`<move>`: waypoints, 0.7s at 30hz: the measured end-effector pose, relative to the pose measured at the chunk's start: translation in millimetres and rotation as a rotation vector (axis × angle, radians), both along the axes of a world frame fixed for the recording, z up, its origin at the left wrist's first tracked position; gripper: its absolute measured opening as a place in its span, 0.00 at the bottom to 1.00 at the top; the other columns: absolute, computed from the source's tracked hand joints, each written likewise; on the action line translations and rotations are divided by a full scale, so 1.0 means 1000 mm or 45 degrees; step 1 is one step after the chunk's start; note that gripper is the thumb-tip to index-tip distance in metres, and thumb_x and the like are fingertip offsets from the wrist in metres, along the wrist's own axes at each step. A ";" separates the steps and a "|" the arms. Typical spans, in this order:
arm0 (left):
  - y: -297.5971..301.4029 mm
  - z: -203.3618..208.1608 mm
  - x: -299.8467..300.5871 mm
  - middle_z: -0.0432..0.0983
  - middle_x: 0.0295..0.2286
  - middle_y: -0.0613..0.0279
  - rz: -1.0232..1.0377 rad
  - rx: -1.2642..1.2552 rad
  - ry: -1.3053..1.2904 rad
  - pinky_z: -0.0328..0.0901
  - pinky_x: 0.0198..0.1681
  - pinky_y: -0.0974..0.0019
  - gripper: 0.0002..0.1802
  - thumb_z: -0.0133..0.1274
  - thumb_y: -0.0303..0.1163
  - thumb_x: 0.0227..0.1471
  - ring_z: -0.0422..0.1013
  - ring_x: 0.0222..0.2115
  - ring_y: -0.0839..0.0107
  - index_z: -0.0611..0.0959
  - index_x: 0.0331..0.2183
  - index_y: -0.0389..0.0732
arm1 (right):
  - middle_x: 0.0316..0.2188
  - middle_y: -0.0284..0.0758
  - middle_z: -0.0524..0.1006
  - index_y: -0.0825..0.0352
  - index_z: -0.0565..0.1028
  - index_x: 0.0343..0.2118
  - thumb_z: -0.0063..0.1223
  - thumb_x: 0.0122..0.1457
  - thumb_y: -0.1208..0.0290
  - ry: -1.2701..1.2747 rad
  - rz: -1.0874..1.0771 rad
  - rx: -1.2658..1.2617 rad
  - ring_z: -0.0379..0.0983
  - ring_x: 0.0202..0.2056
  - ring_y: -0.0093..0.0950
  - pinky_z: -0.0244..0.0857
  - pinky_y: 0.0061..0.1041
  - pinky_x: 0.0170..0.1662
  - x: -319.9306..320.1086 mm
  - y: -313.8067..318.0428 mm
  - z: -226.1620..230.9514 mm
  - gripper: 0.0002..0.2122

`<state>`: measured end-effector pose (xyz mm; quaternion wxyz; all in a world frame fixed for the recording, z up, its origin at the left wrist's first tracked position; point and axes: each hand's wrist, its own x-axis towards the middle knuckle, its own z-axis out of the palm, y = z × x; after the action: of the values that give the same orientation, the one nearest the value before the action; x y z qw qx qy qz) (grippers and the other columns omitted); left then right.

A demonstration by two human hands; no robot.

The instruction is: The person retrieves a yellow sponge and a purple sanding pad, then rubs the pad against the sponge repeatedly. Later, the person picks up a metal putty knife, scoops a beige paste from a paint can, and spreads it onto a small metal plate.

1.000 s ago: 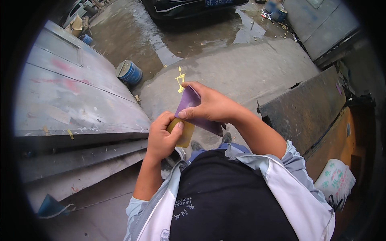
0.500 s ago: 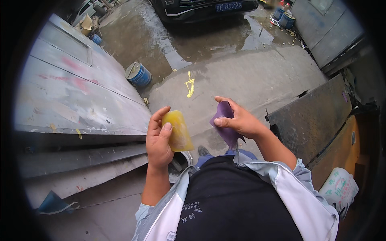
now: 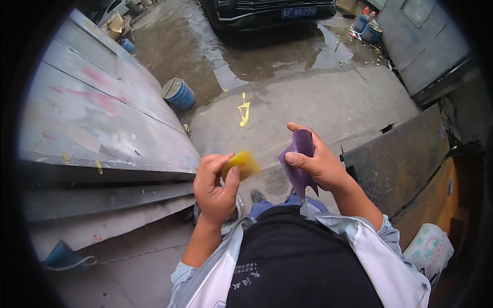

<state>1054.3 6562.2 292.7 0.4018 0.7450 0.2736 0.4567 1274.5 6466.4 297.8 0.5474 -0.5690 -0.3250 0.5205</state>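
My left hand grips a flat, yellow, slightly see-through sanding pad between thumb and fingers. It is tilted and a little blurred, with a darker patch on its face. To its right, a curled purple sheet of sandpaper is pinched in my right hand, thumb in front and fingers behind. The sheet's lower end runs to pointed corners. Sandpaper and pad are apart, both held in the air in front of my body.
A pale panel with pink smears stands at left, above long grey ledges. A blue mask lies lower left. Beyond are a blue drum and a dark car on wet ground. Metal panels and a white sack are at right.
My left hand has turned the pad from upright to a sideways tilt and moved slightly right and down. The right hand with the sandpaper has shifted a little to the right.
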 end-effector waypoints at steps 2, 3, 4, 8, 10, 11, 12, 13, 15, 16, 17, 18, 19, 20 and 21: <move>-0.001 0.000 0.002 0.73 0.32 0.55 0.079 0.279 0.139 0.67 0.33 0.71 0.14 0.57 0.18 0.47 0.71 0.29 0.69 0.80 0.39 0.34 | 0.41 0.34 0.71 0.68 0.57 0.61 0.67 0.48 0.54 -0.017 -0.013 0.001 0.68 0.42 0.22 0.63 0.22 0.48 -0.004 0.005 0.018 0.42; -0.002 0.003 0.006 0.74 0.28 0.54 0.102 0.403 0.134 0.68 0.30 0.69 0.17 0.59 0.15 0.42 0.72 0.26 0.64 0.81 0.38 0.35 | 0.53 0.45 0.66 0.70 0.57 0.61 0.68 0.47 0.52 0.024 0.091 -0.060 0.65 0.52 0.31 0.61 0.29 0.55 -0.006 0.007 0.033 0.44; -0.003 0.003 0.010 0.74 0.29 0.54 0.089 0.470 0.137 0.68 0.29 0.69 0.17 0.60 0.15 0.42 0.72 0.26 0.64 0.81 0.38 0.35 | 0.52 0.48 0.66 0.71 0.56 0.61 0.68 0.46 0.51 -0.028 0.107 -0.004 0.66 0.52 0.33 0.60 0.29 0.55 -0.011 0.011 0.035 0.45; -0.008 0.002 0.016 0.75 0.30 0.54 0.053 0.680 0.089 0.70 0.29 0.65 0.18 0.60 0.13 0.40 0.74 0.27 0.61 0.81 0.37 0.34 | 0.50 0.50 0.68 0.73 0.55 0.61 0.67 0.46 0.49 -0.410 0.070 0.154 0.67 0.51 0.35 0.61 0.29 0.55 -0.030 0.027 0.029 0.46; -0.009 0.005 0.017 0.75 0.30 0.54 0.058 0.714 0.068 0.70 0.28 0.65 0.18 0.60 0.13 0.40 0.75 0.27 0.61 0.80 0.37 0.34 | 0.50 0.48 0.67 0.72 0.56 0.61 0.67 0.46 0.50 -0.416 0.050 0.130 0.66 0.51 0.34 0.61 0.29 0.55 -0.029 0.031 0.026 0.46; -0.009 0.004 0.016 0.75 0.30 0.54 0.053 0.715 0.067 0.70 0.29 0.65 0.18 0.60 0.12 0.40 0.75 0.27 0.61 0.81 0.37 0.34 | 0.51 0.46 0.67 0.71 0.56 0.61 0.67 0.47 0.51 -0.358 0.044 0.080 0.66 0.51 0.33 0.60 0.29 0.55 -0.024 0.033 0.025 0.45; -0.008 0.001 0.014 0.75 0.30 0.54 0.048 0.716 0.067 0.69 0.29 0.65 0.18 0.60 0.12 0.39 0.75 0.28 0.61 0.81 0.37 0.33 | 0.52 0.44 0.66 0.71 0.56 0.62 0.66 0.47 0.52 -0.300 0.040 0.030 0.65 0.51 0.31 0.60 0.29 0.55 -0.019 0.034 0.025 0.44; -0.007 -0.001 0.012 0.75 0.30 0.55 0.042 0.717 0.068 0.69 0.29 0.65 0.18 0.60 0.12 0.39 0.75 0.28 0.61 0.81 0.37 0.33 | 0.51 0.44 0.67 0.71 0.56 0.61 0.67 0.47 0.53 -0.257 -0.023 -0.009 0.66 0.50 0.31 0.60 0.28 0.54 -0.015 0.033 0.024 0.44; -0.004 -0.002 0.007 0.75 0.30 0.56 0.073 0.783 0.098 0.69 0.31 0.65 0.18 0.60 0.13 0.38 0.74 0.29 0.61 0.81 0.36 0.34 | 0.50 0.43 0.67 0.71 0.56 0.61 0.68 0.47 0.53 -0.076 0.012 -0.008 0.66 0.50 0.30 0.60 0.27 0.54 -0.014 0.030 0.028 0.44; -0.004 -0.003 0.007 0.75 0.30 0.57 0.082 0.810 0.110 0.69 0.32 0.65 0.18 0.60 0.13 0.38 0.74 0.29 0.62 0.81 0.36 0.34 | 0.50 0.43 0.67 0.71 0.56 0.61 0.68 0.47 0.53 0.013 0.024 -0.014 0.66 0.50 0.30 0.60 0.27 0.54 -0.015 0.028 0.032 0.44; -0.002 -0.003 0.007 0.75 0.30 0.58 0.086 0.842 0.118 0.68 0.32 0.65 0.17 0.60 0.13 0.38 0.74 0.29 0.62 0.82 0.36 0.34 | 0.50 0.42 0.67 0.71 0.55 0.62 0.68 0.46 0.54 -0.080 0.084 0.002 0.65 0.50 0.30 0.59 0.27 0.54 -0.017 0.026 0.038 0.45; -0.001 -0.003 0.008 0.75 0.30 0.59 0.089 0.873 0.125 0.68 0.33 0.64 0.17 0.61 0.14 0.38 0.74 0.30 0.62 0.82 0.35 0.35 | 0.50 0.43 0.67 0.70 0.56 0.62 0.68 0.46 0.53 -0.244 0.105 0.074 0.65 0.51 0.30 0.58 0.28 0.55 -0.022 0.026 0.029 0.45; 0.000 -0.002 0.008 0.75 0.30 0.61 0.091 0.909 0.132 0.68 0.33 0.64 0.17 0.61 0.14 0.38 0.74 0.30 0.62 0.82 0.35 0.35 | 0.51 0.43 0.67 0.70 0.56 0.62 0.68 0.47 0.54 -0.351 0.112 0.085 0.65 0.51 0.30 0.58 0.28 0.55 -0.028 0.028 0.029 0.44; 0.000 -0.001 0.007 0.74 0.31 0.61 0.100 0.941 0.152 0.68 0.34 0.64 0.17 0.61 0.15 0.38 0.74 0.31 0.62 0.83 0.35 0.36 | 0.51 0.43 0.67 0.71 0.56 0.62 0.68 0.47 0.54 -0.459 0.119 0.096 0.65 0.51 0.30 0.57 0.28 0.56 -0.031 0.029 0.029 0.44; 0.000 0.000 0.007 0.74 0.31 0.62 0.110 0.972 0.172 0.68 0.34 0.64 0.16 0.61 0.15 0.38 0.74 0.31 0.63 0.83 0.35 0.36 | 0.50 0.43 0.67 0.71 0.56 0.62 0.67 0.47 0.55 -0.341 0.107 0.037 0.65 0.50 0.29 0.58 0.28 0.55 -0.028 0.031 0.026 0.43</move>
<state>1061.2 6562.7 292.5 0.0572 0.8572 0.1408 0.4920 1247.0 6497.9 324.1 0.4850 -0.6113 -0.4263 0.4575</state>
